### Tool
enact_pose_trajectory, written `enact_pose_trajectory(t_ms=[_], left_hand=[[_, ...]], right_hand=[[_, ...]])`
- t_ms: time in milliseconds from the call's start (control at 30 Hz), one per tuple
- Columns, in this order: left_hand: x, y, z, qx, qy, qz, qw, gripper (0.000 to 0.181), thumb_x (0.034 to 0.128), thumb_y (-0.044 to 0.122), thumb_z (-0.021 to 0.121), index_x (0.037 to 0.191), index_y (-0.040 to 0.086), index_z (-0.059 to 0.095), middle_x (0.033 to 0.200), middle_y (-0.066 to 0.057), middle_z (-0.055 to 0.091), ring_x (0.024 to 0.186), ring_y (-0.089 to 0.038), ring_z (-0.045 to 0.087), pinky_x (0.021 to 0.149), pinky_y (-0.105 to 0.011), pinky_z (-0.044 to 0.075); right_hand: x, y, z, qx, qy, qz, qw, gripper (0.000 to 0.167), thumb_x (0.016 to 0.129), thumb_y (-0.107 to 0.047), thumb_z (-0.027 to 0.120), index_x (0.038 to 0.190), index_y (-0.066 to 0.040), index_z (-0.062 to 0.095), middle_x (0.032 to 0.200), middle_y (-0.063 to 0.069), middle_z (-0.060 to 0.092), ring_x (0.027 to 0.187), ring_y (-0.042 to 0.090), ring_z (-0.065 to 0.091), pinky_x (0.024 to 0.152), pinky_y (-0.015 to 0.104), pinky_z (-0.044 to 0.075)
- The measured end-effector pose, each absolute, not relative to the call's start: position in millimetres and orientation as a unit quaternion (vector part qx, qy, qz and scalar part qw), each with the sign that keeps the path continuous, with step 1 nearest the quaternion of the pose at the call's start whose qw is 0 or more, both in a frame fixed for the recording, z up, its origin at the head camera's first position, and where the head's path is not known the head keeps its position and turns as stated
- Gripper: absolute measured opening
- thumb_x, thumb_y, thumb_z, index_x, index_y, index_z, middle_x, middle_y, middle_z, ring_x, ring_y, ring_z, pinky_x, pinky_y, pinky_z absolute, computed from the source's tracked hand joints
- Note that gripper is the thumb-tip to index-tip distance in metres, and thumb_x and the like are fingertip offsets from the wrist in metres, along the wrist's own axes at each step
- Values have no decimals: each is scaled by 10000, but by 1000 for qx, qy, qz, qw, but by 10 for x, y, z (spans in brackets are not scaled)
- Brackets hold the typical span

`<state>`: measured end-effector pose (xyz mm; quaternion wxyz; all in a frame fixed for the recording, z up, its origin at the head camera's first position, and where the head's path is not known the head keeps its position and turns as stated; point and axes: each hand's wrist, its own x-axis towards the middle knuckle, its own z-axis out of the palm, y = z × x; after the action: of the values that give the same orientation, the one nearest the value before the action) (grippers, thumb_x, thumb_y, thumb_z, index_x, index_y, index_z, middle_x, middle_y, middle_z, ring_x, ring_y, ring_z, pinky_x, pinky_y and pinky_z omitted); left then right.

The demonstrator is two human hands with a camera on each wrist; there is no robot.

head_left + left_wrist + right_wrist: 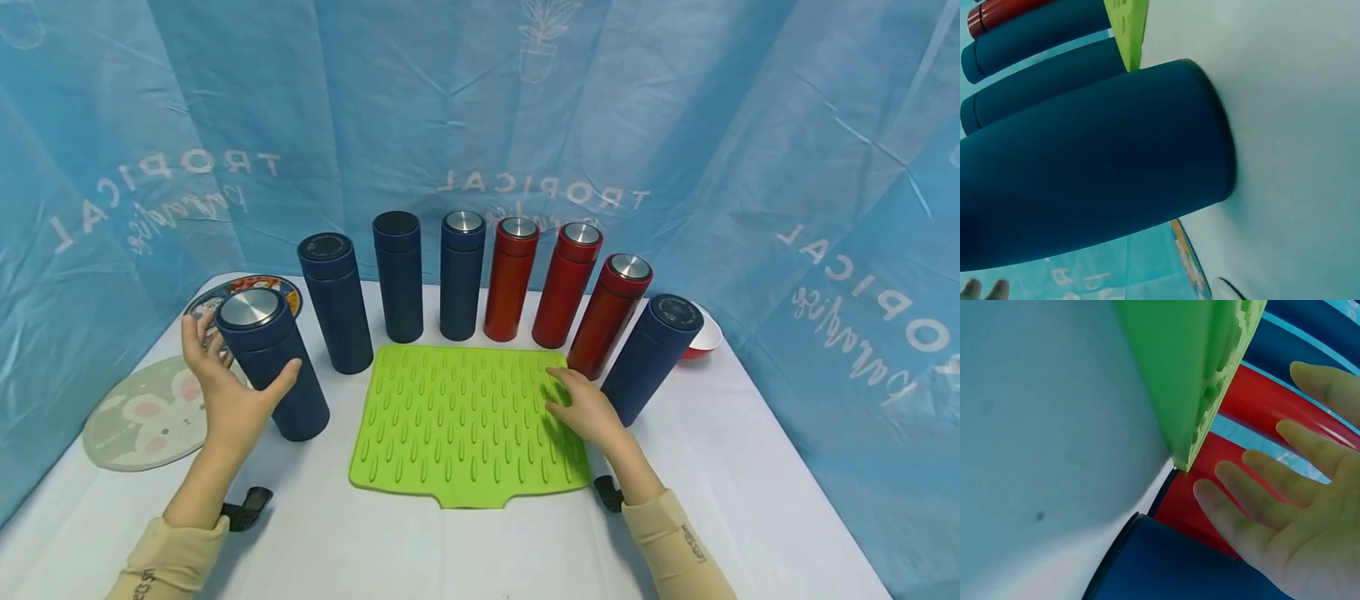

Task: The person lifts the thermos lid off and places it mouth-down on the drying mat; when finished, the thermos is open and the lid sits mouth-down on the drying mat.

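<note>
Thumb and fingers stand apart on my left hand point(232, 404), spread about the near-left blue flask point(267, 352); my right hand point(594, 413), empty, hangs by the right edge of the green mat point(450, 408) — I'd do best closing evenly round the body, clear of the neighbouring flask point(341, 317).

A rabbit-print mat point(146, 415), patterned plate point(238, 284) and red-and-white bowl point(708, 336) lie before blue printed curtains point(390, 125).
</note>
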<state>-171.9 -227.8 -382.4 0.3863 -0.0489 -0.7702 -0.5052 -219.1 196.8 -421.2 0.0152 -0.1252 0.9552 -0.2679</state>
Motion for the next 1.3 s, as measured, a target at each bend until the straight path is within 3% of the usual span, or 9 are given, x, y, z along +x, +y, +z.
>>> enact_pose_trajectory(t_ms=[133, 267, 467, 933, 1300], left_hand=[[-1739, -2285, -3851, -16, -767, -540, 346, 1045, 731, 23, 712, 1457, 143, -30, 1457, -60, 158, 1303, -224, 285, 1080, -369, 210], [-1767, -2282, -3870, 7, -766, -565, 306, 1037, 739, -8, 702, 1448, 247, -10, 1396, -90, 273, 1225, -202, 362, 1058, -362, 255], [-1783, -2289, -3889, 40, -762, -607, 220, 976, 775, 24, 697, 1416, 319, 23, 1464, -77, 208, 1326, -276, 262, 1099, -478, 169], [-1823, -2363, -4039, 53, -793, -584, 165, 959, 776, 116, 726, 1441, 151, 36, 1442, -181, 214, 1276, -401, 281, 1040, -573, 235], [-1823, -2392, -4009, 40, -805, -573, 147, 970, 782, 140, 733, 1463, 145, 42, 1441, -211, 243, 1274, -440, 291, 1010, -610, 248]], right_hand=[[-2183, 1977, -4216, -123, 957, -263, 9, 571, 848, -179, 655, 1366, -68, 444, 1386, 207, 408, 1255, 381, 402, 985, 531, 352], [-2176, 1987, -4216, -113, 960, -257, 18, 571, 843, -185, 662, 1362, -71, 451, 1381, 213, 411, 1251, 389, 405, 987, 534, 349], [-2184, 2001, -4225, -110, 958, -263, 23, 560, 849, -197, 657, 1356, -63, 459, 1369, 205, 433, 1262, 377, 395, 1004, 528, 331], [-2188, 2024, -4250, -109, 953, -281, 42, 565, 850, -197, 657, 1361, -71, 454, 1379, 185, 436, 1291, 369, 362, 1023, 530, 306], [-2200, 2041, -4270, -117, 952, -281, 42, 570, 850, -193, 656, 1364, -61, 448, 1375, 193, 436, 1284, 371, 371, 1019, 524, 314]])
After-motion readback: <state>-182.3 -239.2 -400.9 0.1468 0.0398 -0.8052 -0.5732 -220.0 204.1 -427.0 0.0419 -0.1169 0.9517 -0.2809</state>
